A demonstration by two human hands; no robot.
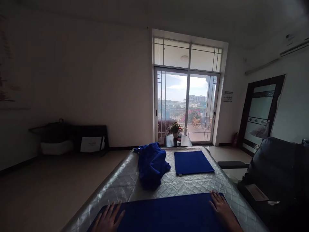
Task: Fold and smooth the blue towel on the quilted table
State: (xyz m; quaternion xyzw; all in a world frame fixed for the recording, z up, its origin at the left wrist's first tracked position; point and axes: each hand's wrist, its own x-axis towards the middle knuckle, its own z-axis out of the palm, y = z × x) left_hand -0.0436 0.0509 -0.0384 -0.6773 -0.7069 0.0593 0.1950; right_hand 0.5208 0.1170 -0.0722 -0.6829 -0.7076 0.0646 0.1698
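A blue cloth (166, 214) lies spread flat at the near end of the quilted silver surface (116, 190), its lower part cut off by the frame's edge. My left hand (109, 217) rests on its left side, fingers stretched out. On its far right corner lies my right hand (220, 206), palm down with the fingers extended. Beyond them, a crumpled blue cloth (153, 166) sits in a heap on the left. To the right of that heap is a blue cloth folded into a flat rectangle (193, 162), with a small pale tag at its near edge.
Past the far end stands a small dark table (184, 141) with a potted plant (175, 129) and a bottle (179, 136). A black chair (277, 167) is close on the right. Sliding glass doors (187, 106) are at the back; bags (91, 144) lie by the left wall.
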